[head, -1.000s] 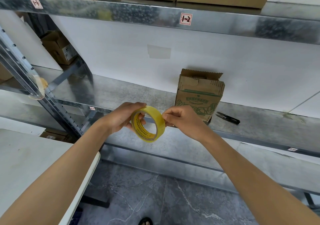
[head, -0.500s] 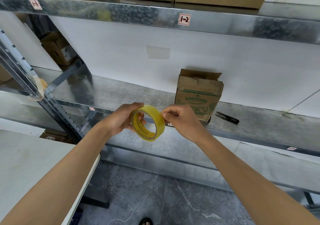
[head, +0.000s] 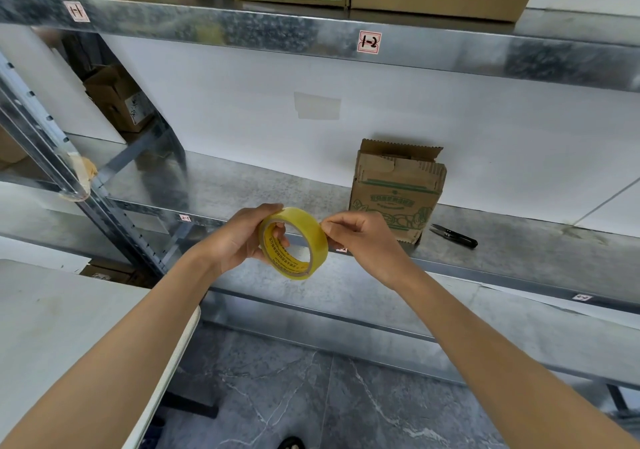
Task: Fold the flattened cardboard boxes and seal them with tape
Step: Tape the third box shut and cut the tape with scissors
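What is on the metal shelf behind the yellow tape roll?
A printed cardboard box stands upright by the white wall; black snips lie to its right. The right hand covers the box's lower left corner.

I look at a galvanised steel rack (head: 214,31) with a slanted upright post (head: 52,143) at its left and a dull grey middle shelf (head: 526,244). A white wall (head: 485,130) stands behind. Grey marbled floor tiles (head: 311,400) lie below, and a white desk (head: 52,327) sits at lower left in even light.

Yellow tape roll (head: 294,242), brown box with green print (head: 396,194), black snips (head: 453,235)
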